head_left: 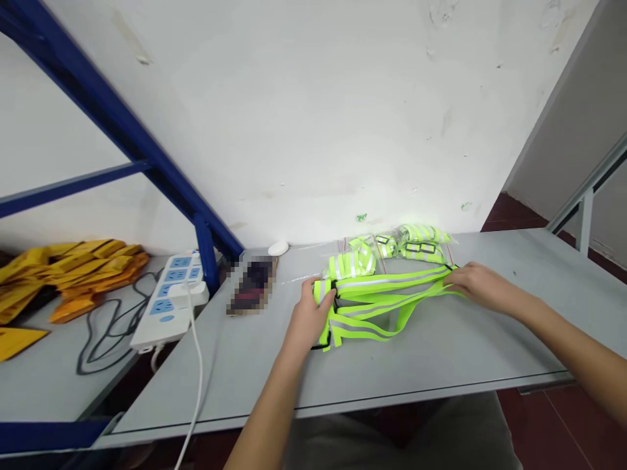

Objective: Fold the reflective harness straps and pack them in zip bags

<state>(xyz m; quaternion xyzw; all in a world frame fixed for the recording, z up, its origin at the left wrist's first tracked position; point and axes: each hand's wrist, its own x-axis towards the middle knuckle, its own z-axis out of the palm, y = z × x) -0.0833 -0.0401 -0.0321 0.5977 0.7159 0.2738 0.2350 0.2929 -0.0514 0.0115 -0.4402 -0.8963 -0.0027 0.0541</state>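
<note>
Left hand [307, 320] is closing around the folded, buckled end of the lime reflective straps [386, 282], thumb near a black buckle [334, 291], while the right hand [473, 284] is pinching the opposite end, fingertips partly hidden. The straps are running between the two hands in loose, separate bands above the grey tabletop [441, 352], just on the near side of several clear-bagged strap bundles [353, 263]. Farther left, a pixelated flat item [252, 287] and a small white oval object [279, 248] are lying near the wall [313, 130], with a white power strip [169, 303] sitting beyond them.
</note>
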